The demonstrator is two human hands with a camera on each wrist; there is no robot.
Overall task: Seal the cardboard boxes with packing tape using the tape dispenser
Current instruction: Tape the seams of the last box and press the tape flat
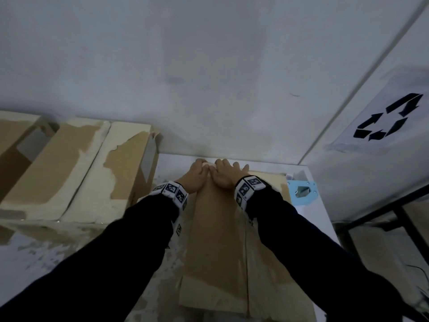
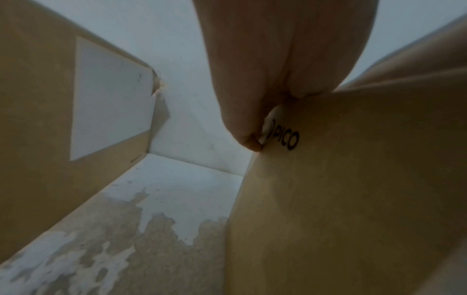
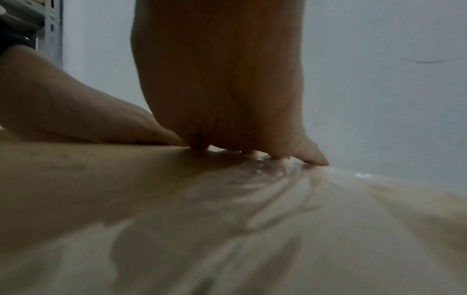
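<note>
Two hands press side by side on the far end of a brown cardboard box (image 1: 216,240) in the middle of the head view. The left hand (image 1: 193,176) lies with its fingers bent down over the far edge of the box. In the left wrist view its fingertips (image 2: 248,139) touch the side of the box just beside the black word "PICO" (image 2: 284,137). Its grip is not closed round anything; the fingers only push on the box. The right hand (image 1: 224,174) lies flat just beside the left one, fingers spread and loose, holding nothing. In the right wrist view its fingertips (image 3: 313,157) push down on a strip of shiny clear tape (image 3: 265,189) that runs along the top of the box and looks wrinkled.

The box sits on a white table (image 1: 311,212) with worn, patchy paint. A light blue tape dispenser (image 1: 301,191) lies on the table at the right of the box, near its far corner, not touched by either hand. Bigger cardboard boxes (image 1: 76,168) with torn white patches stand at the left of the frame. A paper sign with black recycling arrows (image 1: 390,119) hangs on the wall at the upper right.
</note>
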